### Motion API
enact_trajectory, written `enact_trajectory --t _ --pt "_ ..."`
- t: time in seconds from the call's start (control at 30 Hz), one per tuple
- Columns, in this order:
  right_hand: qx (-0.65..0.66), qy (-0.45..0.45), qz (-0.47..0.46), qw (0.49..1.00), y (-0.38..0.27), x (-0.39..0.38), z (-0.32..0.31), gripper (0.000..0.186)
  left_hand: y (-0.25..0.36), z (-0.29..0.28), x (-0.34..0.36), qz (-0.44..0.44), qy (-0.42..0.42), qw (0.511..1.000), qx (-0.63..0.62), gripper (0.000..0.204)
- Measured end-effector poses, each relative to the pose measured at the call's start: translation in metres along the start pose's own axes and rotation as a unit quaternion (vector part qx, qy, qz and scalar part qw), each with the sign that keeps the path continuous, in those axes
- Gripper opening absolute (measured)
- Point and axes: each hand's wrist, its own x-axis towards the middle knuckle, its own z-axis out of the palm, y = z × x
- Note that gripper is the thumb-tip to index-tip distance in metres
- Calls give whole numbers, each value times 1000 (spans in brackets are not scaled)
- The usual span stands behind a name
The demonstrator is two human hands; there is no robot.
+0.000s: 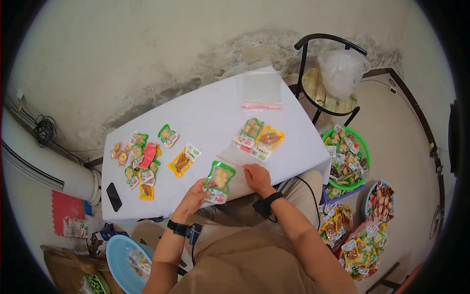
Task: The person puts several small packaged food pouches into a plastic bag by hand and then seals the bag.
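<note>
My left hand (pixel 194 197) grips a green-edged snack packet (pixel 220 177) with pale round pieces showing through its window, above the table's near edge. My right hand (pixel 256 177) is closed, its fingers pinching the edge of a clear plastic bag (pixel 237 158). Just beyond the right hand lie a green-edged packet (pixel 250 131) and a yellow-edged packet (pixel 270 141); I cannot tell if they are inside the bag. Left of the held packet is another yellow-edged packet (pixel 183 160), and farther back a small green-edged one (pixel 168 135).
A pile of packets (pixel 142 161) and a phone (pixel 114 197) lie left on the white table (pixel 205 117). Clear zip bags (pixel 262 88) lie at the back. Right stand a chair (pixel 306 78) with a white bag and a green basket (pixel 364 147) of packets; a blue basin (pixel 115 255) sits lower left.
</note>
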Motion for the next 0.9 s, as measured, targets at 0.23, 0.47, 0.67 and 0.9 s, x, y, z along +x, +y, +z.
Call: enact_trajectory --t 0.23,0.47,0.67,0.9 --pt "-37 17 -76 996 -11 3 -9 13 2 6 62 -27 -93 988 119 42" --pt "-52 34 -116 991 -25 3 -14 18 -2 30 103 -11 -126 980 152 47" --pt "-52 42 -145 987 -27 5 -16 19 -19 42 138 54 -120 982 139 47" --pt "-46 64 -124 989 -27 9 -22 19 -34 72 159 75 -96 962 245 67"
